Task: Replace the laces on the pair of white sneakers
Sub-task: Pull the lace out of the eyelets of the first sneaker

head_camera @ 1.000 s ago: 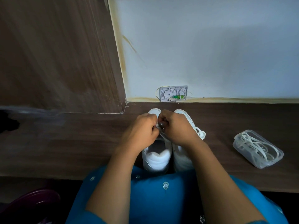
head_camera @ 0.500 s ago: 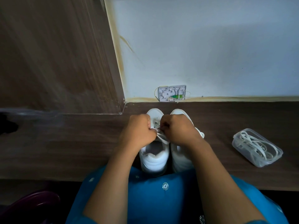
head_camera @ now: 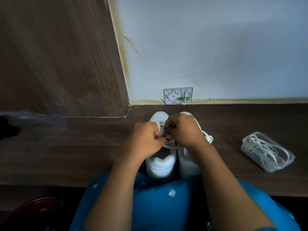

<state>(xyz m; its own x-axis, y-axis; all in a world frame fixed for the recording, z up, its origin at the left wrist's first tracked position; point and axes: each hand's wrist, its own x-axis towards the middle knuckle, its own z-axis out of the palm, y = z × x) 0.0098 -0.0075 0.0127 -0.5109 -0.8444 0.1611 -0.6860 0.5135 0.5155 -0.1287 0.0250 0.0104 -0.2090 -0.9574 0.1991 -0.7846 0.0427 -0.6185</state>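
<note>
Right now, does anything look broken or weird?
Yes. The small white wall box just above the wooden desk has no cover: its coiled thin cable and a green connector show. The wall paint beside the wood panel looks stained yellow-brown.

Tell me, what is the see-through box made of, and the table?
The box looks like clear thin plastic: you see white laces through its glossy walls. The table looks like dark brown wood or a wood-print laminate, with streaky grain and a dull sheen; which one, I cannot tell.

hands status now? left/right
Left hand: closed, pinching the lace of the left sneaker.
Right hand: closed on the same lace.
</note>
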